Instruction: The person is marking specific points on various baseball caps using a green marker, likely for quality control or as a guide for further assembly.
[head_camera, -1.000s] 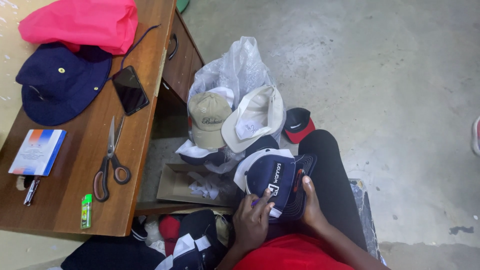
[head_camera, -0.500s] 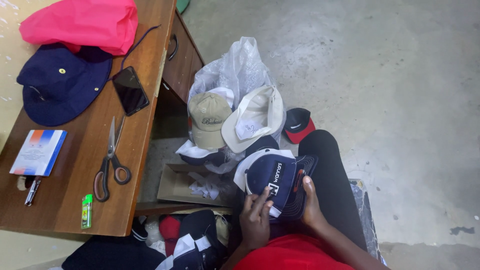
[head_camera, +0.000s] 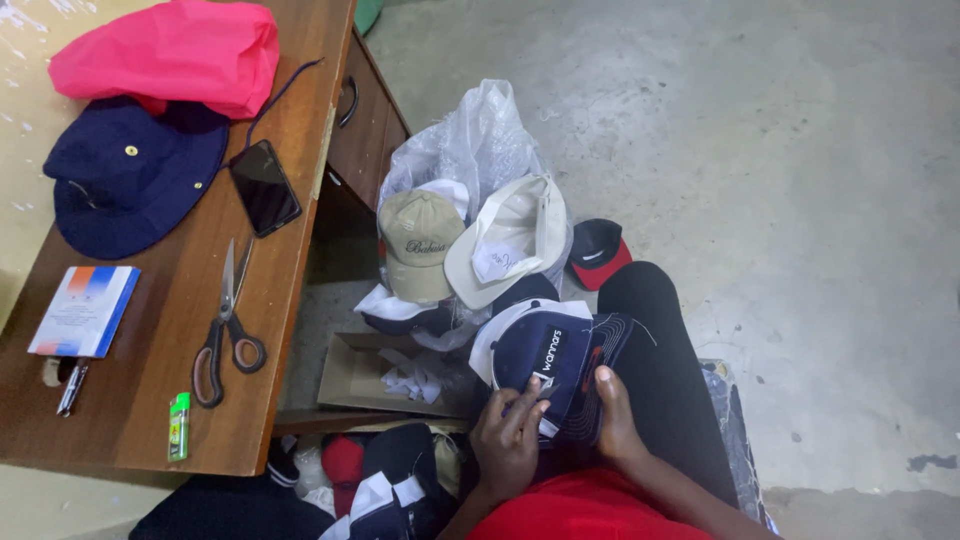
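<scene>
Nearest me, my left hand and right hand each have a closed grip on the navy cap resting on my lap; it looks light and soft, best held by its stiffer brim. Farther left, scissors lie on the counter.
</scene>
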